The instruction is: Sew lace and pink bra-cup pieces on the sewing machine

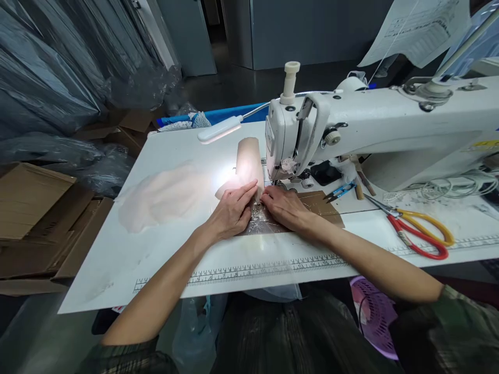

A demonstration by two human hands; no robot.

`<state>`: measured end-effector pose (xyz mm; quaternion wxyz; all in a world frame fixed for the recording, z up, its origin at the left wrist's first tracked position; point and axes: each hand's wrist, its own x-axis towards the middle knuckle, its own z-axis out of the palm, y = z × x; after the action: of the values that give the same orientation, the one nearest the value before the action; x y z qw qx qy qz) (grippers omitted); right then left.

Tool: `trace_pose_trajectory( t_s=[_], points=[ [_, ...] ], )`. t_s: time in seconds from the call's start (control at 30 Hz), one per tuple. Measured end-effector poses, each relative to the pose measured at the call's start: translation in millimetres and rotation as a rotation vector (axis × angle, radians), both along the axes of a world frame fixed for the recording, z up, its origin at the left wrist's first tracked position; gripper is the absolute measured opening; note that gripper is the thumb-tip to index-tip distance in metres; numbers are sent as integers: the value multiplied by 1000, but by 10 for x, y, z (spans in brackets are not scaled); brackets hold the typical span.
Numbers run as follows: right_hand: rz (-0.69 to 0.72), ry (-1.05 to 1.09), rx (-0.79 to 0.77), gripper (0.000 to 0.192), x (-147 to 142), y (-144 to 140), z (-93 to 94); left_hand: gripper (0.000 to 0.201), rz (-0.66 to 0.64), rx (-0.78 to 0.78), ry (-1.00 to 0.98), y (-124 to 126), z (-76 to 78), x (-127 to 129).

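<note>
A beige piece of fabric [249, 156] lies under the lamp, just left of the needle area of a white sewing machine [286, 130]. My left hand [232, 210] rests on the near end of this piece, its fingers stretched out and lying flat. Close beside it, my right hand [284, 208] is closed with fingertips pinching the fabric's edge by the presser foot, which the hand partly hides. Both hands are over a brown, tape-covered plate [268, 223] on the table. Further left lies a heap of thin, pale pink fabric [163, 196].
Right of my hands lie blue thread snips [341, 191] and scissors with red and yellow handles [421, 231]. A small lamp [220, 130] hangs over the white table [128, 259]. Cardboard boxes [35, 202] stand left; a purple basket [376, 317] sits below the front edge.
</note>
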<state>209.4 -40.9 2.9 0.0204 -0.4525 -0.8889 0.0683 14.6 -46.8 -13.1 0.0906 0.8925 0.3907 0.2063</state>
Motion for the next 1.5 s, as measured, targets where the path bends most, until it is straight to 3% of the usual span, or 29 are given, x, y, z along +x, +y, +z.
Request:
trace_pose_trajectory(
  t_s=[0.07, 0.2, 0.3, 0.43, 0.57, 0.67, 0.77, 0.83, 1.0, 1.17, 1.3, 1.4, 1.5],
  points=[
    [-14, 149, 49, 26, 30, -8, -69, 50, 4, -30, 50, 19, 9, -4],
    [-63, 724, 118, 26, 112, -90, -192, 37, 34, -2, 1, 73, 1, 0],
    [-88, 1038, -41, 24, 116, -157, -188, 32, 100, 30, -67, 110, -25, 3],
    [-132, 1205, -285, 26, 136, -287, -121, 30, 92, 12, -92, 127, -32, -40],
    [-54, 1086, -143, 23, 287, -386, -81, 35, 103, -43, -98, 128, 8, -124],
    [-49, 634, 24, 26, 377, -365, -68, 48, 40, -44, -19, 149, 29, -155],
    [-147, 134, 114, 30, 361, -306, -69, 37, 30, -19, 44, 172, 9, -150],
    [-168, -4, 112, 36, 292, -268, -70, 29, 43, 23, 21, 175, -25, -146],
    [-101, -7, 76, 57, -50, -116, -2, 26, 71, 8, -138, 143, -82, -184],
    [-162, -89, -22, 37, -352, 73, 114, 32, 78, -32, -155, 113, -51, -230],
    [-191, -96, -9, 29, -318, 70, 89, 36, 52, -15, -95, 126, -35, -253],
    [-219, 21, 59, 21, -255, 50, -17, 39, 56, 17, -71, 149, -44, -240],
    [-211, 306, 72, 14, -278, 93, -148, 38, 31, 61, 15, 161, -62, -204]
  ],
)
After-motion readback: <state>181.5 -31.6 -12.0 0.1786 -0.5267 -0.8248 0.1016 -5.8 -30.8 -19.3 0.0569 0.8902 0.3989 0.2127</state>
